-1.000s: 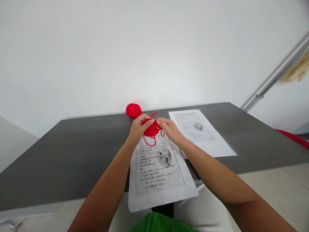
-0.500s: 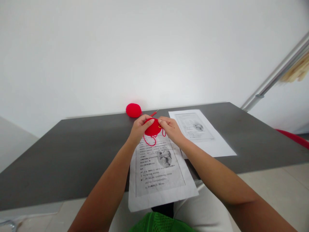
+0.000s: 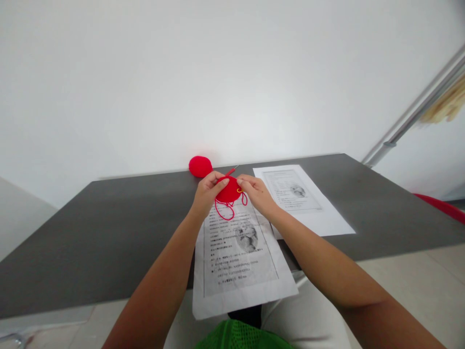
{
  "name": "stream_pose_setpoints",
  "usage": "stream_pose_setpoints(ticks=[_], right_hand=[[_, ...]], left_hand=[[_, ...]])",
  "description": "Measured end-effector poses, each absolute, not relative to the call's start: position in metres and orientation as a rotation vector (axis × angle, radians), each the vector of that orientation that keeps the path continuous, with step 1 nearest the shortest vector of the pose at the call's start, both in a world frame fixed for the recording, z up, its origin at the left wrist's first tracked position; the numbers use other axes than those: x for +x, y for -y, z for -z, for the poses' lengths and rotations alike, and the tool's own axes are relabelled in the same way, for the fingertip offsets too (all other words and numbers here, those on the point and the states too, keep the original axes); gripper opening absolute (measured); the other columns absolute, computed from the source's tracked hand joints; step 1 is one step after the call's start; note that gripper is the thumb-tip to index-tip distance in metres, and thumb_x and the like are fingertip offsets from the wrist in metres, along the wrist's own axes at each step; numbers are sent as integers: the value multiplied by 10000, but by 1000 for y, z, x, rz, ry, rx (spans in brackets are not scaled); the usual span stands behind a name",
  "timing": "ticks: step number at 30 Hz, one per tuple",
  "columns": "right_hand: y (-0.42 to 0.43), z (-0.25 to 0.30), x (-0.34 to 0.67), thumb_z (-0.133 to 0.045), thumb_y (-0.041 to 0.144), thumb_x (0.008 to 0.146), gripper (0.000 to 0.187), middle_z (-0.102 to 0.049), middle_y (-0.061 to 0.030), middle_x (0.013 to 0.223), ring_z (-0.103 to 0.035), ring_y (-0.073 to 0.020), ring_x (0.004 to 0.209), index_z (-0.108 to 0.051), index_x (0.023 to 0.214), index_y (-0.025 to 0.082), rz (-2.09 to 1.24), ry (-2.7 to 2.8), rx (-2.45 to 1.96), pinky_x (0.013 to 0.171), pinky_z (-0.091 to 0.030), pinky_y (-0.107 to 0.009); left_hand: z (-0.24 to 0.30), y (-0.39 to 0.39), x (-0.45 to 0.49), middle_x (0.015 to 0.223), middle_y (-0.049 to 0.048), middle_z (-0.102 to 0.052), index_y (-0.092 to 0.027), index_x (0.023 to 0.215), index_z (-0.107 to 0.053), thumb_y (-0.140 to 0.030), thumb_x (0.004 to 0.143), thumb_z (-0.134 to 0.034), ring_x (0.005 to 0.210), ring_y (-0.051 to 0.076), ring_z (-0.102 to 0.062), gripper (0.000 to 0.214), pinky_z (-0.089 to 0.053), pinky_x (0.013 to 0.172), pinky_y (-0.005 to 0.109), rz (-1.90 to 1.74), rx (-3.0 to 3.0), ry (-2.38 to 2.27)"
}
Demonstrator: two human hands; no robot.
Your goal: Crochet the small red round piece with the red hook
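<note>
Between my hands is a round red crocheted piece [image 3: 228,190], held above the near printed sheet. My left hand [image 3: 209,192] pinches its left edge, thumb on top. My right hand [image 3: 255,192] grips its right edge with thumb and fingers closed. A small yellow stitch marker [image 3: 240,190] shows at the edge by my right thumb. Loose loops of red yarn [image 3: 225,213] hang below the piece. Behind my hands, a crochet hook [image 3: 231,171] with a red handle lies on the table. The fingers under the piece are hidden.
A ball of red yarn [image 3: 200,166] sits at the table's back edge by the wall. The near printed sheet [image 3: 232,266] overhangs the front edge of the dark table [image 3: 119,232]. Another printed sheet [image 3: 319,220] lies to the right. A metal pole [image 3: 417,114] slants at the far right.
Almost nothing differs. Both hands keep hold of the crocheted piece, which has tilted or shifted very slightly, and the hanging yarn loops have moved a little.
</note>
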State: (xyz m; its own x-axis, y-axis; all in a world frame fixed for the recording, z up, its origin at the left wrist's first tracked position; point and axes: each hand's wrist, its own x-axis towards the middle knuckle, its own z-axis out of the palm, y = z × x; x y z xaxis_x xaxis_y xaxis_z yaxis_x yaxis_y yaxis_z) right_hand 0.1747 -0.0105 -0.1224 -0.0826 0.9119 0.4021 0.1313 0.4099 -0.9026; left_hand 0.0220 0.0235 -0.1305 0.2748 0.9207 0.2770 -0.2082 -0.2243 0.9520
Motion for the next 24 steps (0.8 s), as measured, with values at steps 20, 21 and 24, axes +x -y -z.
stream_pose_setpoints(ticks=[20,21,24], right_hand=[[9,124,175,-451,306,810,224,-512,14,641,-459,-122,631,-543,655,172,-886,1512,-978,619,-349,-253],[8,124,175,-451,304,808,225,-510,15,637,-455,-121,627,-540,650,172,-885,1513,-974,617,-349,-252],[8,124,175,-452,295,794,214,-497,18,622,-445,-120,617,-528,634,175,-878,1519,-970,611,-344,-253]], left_hand=[[129,-23,22,631,-27,-578,-173,713,-599,-343,700,-704,562,99,-498,201,-388,564,219,-1229,1458,-758],[129,-23,22,631,-27,-578,-173,713,-599,-343,701,-703,563,99,-498,199,-388,565,219,-1227,1458,-759],[129,-22,22,639,-25,-583,-173,712,-598,-337,699,-704,574,101,-505,195,-391,573,220,-1227,1462,-760]])
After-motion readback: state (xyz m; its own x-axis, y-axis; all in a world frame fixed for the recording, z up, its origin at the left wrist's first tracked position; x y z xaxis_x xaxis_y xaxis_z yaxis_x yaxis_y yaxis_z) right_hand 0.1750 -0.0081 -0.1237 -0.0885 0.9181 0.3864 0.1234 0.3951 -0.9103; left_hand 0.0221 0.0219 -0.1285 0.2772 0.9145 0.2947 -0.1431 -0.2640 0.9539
